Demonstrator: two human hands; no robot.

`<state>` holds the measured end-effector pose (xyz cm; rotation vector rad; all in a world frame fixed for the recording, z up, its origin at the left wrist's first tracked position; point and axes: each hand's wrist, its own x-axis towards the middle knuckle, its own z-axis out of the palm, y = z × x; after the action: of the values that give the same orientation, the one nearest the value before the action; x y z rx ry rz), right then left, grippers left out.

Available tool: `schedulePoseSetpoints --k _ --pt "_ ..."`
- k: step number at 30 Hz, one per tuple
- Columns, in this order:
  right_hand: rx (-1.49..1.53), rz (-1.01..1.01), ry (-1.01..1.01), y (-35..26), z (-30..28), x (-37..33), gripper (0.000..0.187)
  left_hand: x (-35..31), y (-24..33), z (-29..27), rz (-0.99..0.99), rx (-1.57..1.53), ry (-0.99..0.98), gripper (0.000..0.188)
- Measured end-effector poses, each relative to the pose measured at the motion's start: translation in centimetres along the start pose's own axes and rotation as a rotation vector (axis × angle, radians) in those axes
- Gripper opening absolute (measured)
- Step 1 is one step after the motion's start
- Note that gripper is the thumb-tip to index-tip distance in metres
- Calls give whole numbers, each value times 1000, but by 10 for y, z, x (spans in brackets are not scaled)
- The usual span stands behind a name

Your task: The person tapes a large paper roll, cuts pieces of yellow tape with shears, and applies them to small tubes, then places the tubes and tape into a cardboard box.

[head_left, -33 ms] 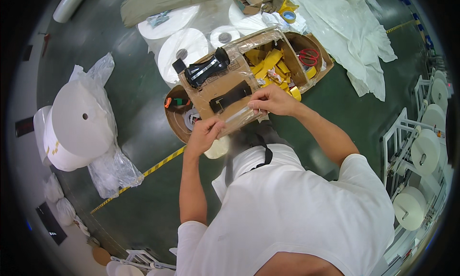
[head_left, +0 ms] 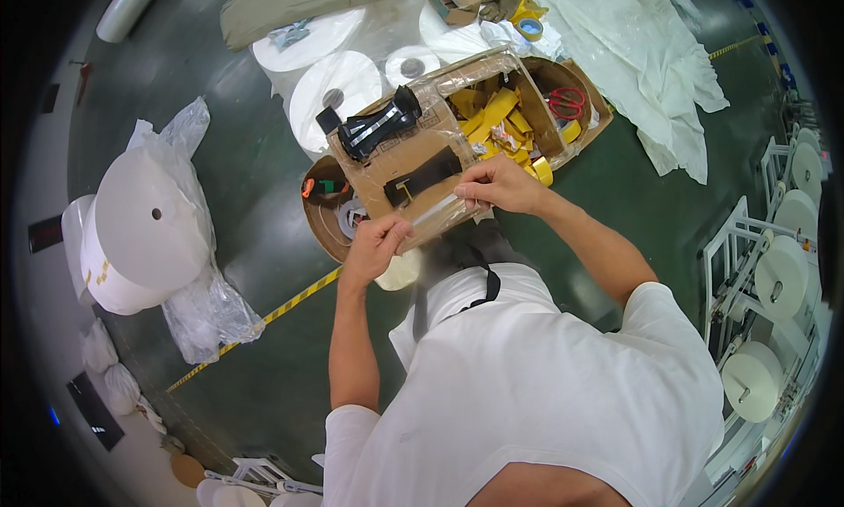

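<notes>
My left hand (head_left: pixel 374 250) pinches one end of a narrow whitish strip (head_left: pixel 433 213), and my right hand (head_left: pixel 501 186) pinches the other. The strip stretches between them over the near edge of a taped cardboard box (head_left: pixel 369 189). On that cardboard, just beyond the strip, lies a flat dark rectangular piece (head_left: pixel 431 173). Farther back rests a black plastic object with a pale stripe (head_left: pixel 381 127); its kind is unclear. Crumpled yellow scraps (head_left: pixel 494 116) fill an open compartment beyond my right hand, with a yellow tape roll (head_left: pixel 542 171) at its near edge.
Red-handled scissors (head_left: pixel 565 103) lie in the box's right compartment. A tape roll (head_left: pixel 352 217) sits in the left one. Large white rolls (head_left: pixel 330 98) stand behind the box. A big wrapped roll (head_left: pixel 145 230) is at left, and racks with rolls (head_left: pixel 778 278) line the right.
</notes>
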<state>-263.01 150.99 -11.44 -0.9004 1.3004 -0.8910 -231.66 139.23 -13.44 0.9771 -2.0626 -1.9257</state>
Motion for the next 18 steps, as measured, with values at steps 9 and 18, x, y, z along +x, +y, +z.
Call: schedulePoseSetpoints --k 9,18 --pt "182 158 -66 25 0 -20 19 -5 -16 29 -25 -269 234 29" --pt "100 66 33 15 9 11 24 18 -22 23 -145 -281 142 26"
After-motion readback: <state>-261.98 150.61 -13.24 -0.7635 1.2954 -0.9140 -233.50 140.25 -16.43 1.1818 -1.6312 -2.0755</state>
